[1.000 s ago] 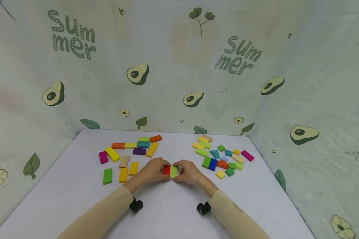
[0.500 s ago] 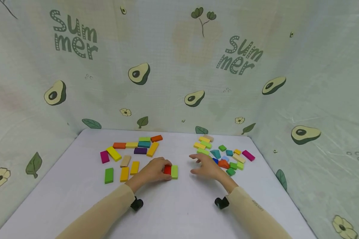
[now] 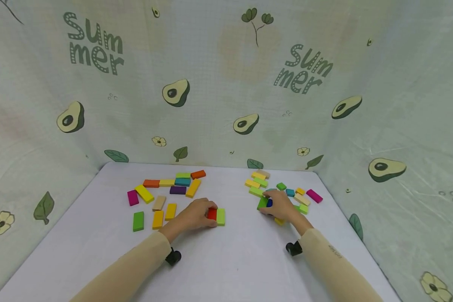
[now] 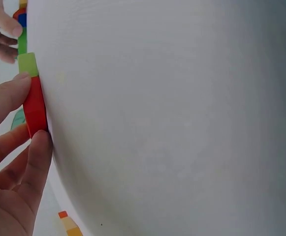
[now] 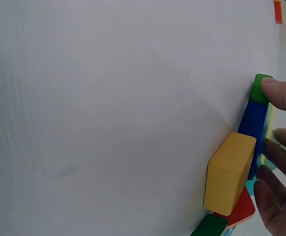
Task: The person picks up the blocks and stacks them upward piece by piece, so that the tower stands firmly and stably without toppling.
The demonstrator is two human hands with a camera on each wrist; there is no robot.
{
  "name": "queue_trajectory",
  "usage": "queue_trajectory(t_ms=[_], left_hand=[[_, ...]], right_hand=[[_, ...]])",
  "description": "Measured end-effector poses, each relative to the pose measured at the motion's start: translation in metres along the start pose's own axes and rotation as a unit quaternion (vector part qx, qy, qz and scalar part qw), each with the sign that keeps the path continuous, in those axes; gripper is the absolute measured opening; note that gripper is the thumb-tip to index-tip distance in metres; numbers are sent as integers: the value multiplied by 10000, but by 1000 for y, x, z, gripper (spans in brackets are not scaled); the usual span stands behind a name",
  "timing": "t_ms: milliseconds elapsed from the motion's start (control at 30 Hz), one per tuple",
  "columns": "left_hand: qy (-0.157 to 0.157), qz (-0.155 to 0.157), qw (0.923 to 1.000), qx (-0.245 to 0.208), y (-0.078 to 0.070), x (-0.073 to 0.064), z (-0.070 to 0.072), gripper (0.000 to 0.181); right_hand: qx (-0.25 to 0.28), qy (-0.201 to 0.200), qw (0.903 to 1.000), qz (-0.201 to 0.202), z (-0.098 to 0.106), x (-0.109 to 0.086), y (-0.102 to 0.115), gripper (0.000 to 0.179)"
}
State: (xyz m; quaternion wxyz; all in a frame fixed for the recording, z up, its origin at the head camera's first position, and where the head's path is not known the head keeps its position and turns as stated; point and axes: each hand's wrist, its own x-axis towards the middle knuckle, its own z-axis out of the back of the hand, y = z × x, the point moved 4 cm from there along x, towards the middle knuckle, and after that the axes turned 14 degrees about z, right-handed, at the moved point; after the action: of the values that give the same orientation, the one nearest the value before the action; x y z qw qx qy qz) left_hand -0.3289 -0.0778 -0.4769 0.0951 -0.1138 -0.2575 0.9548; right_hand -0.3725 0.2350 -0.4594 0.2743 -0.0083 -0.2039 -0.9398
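My left hand holds a red block by its near and far ends, thumb on one and fingers on the other. A light green block lies flush against its right side, untouched. My right hand is at the right-hand group, thumb and forefinger round the ends of a green block. In the right wrist view the thumb touches that block's near end. A dark blue block stands against it, partly under the hand. Close by are a yellow block and a red-orange block.
Left of the hands lie several blocks, among them a green block, a purple block and a magenta block. Another magenta block marks the right group's outer side. A patterned cloth rises behind the white table.
My right hand has let go of the light green block and moved right to the green and blue blocks. The left hand stays on the red block.
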Motion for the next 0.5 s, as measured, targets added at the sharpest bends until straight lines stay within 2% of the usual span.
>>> queue_trajectory(t_ms=[233,500], left_hand=[[31,-57,10000,63,-2,-1,1,51],[46,-9,10000,76,-2,-1,0,52]], right_hand=[[-212,151,9996,85,-4,2,3,62],[-79,255,9991,320,-11,2,13,56]])
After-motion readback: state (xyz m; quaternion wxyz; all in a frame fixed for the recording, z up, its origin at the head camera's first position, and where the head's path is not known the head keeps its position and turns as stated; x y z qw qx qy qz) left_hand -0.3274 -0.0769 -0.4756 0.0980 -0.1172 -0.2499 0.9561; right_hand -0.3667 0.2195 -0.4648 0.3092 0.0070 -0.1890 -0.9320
